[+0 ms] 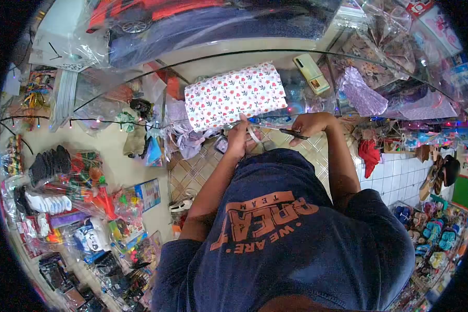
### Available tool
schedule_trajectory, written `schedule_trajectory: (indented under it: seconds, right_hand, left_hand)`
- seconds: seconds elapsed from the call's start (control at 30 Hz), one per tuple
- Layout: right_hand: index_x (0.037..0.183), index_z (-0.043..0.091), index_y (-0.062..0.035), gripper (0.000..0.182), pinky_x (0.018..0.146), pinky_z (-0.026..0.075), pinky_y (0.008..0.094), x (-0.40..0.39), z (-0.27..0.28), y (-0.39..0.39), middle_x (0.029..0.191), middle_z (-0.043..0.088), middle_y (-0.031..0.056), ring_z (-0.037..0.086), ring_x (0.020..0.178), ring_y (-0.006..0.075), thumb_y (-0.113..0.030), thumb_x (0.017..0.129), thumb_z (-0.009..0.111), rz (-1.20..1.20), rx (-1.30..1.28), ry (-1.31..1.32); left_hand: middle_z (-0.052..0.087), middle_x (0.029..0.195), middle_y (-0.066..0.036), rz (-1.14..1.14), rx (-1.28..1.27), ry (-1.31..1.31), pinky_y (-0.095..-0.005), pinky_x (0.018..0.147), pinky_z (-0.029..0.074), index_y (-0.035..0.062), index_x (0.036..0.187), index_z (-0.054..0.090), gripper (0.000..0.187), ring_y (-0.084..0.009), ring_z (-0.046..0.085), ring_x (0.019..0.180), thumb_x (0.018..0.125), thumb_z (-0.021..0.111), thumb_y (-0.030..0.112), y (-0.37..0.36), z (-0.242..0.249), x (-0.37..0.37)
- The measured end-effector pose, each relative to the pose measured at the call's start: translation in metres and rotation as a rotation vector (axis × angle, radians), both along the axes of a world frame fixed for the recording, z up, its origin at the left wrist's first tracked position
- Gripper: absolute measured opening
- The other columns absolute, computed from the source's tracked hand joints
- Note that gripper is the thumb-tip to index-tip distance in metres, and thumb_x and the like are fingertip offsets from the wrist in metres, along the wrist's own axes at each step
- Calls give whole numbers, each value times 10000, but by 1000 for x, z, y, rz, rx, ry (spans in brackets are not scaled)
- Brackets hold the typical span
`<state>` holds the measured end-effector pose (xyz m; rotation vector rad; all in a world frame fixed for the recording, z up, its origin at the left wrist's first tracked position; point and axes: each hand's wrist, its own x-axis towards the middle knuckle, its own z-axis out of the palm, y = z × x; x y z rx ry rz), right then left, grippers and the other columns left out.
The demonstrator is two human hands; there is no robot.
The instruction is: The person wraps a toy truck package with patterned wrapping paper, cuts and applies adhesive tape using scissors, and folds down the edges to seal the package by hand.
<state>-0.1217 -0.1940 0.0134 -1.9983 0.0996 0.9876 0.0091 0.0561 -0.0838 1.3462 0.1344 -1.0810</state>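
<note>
A parcel in white paper with red flowers and dark leaves (234, 96) lies on the glass counter in front of me. My left hand (238, 138) is at the parcel's near edge, fingers pinched on a narrow white strip (254, 135) that hangs down beside them. In my right hand (314, 125) is a pair of scissors with dark handles (295, 134). Their thin blades point left toward the strip and my left fingertips. Both hands are between my body and the counter's front edge.
A gold phone (312, 74) rests on the counter right of the parcel. Farther right lies crumpled lilac wrapping (363, 92). A dark cable with small lights runs along the counter front. Packed goods (96, 234) crowd the left; sandals (434, 231) are at lower right.
</note>
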Motion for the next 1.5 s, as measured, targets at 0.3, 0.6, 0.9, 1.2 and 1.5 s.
schedule_trajectory:
  seconds: [0.3,0.6,0.9,1.2,1.5]
  right_hand:
    - [741,661,-2,636,552,386,368,5,13,-24,598,549,27,493,597,147,-628,718,771,53,-3,-72]
    - [759,691,29,635,742,552,449,13,29,-50,767,686,249,696,764,378,-588,635,781,-268,-553,-193]
    - [1053,684,46,701,857,570,412,23,13,-30,1066,706,208,699,990,341,-551,695,768,-477,-900,-126]
    - [1054,698,18,658,895,558,417,37,7,-47,1079,704,208,689,1021,343,-503,667,806,-277,-789,-47]
    - [902,715,7,595,809,533,486,41,39,-28,838,711,222,702,860,364,-577,792,698,-204,-874,-327]
  left_hand:
    - [650,763,-55,59,110,-342,-313,584,555,-2,939,612,479,-155,664,644,949,616,476,-1,-38,5]
    - [688,860,-41,159,7,-303,-277,593,504,39,1030,618,390,-146,673,718,971,604,424,-8,-27,-8]
    - [671,956,-65,86,-35,-182,-341,732,550,6,1198,593,438,-192,680,856,976,604,383,10,-28,-23]
    - [658,1043,-88,138,88,-164,-307,759,560,25,1279,567,306,-193,680,850,983,524,91,30,72,-66]
    - [652,1033,-83,122,-143,-420,-304,801,554,9,1279,567,290,-183,669,889,999,537,78,21,142,-64]
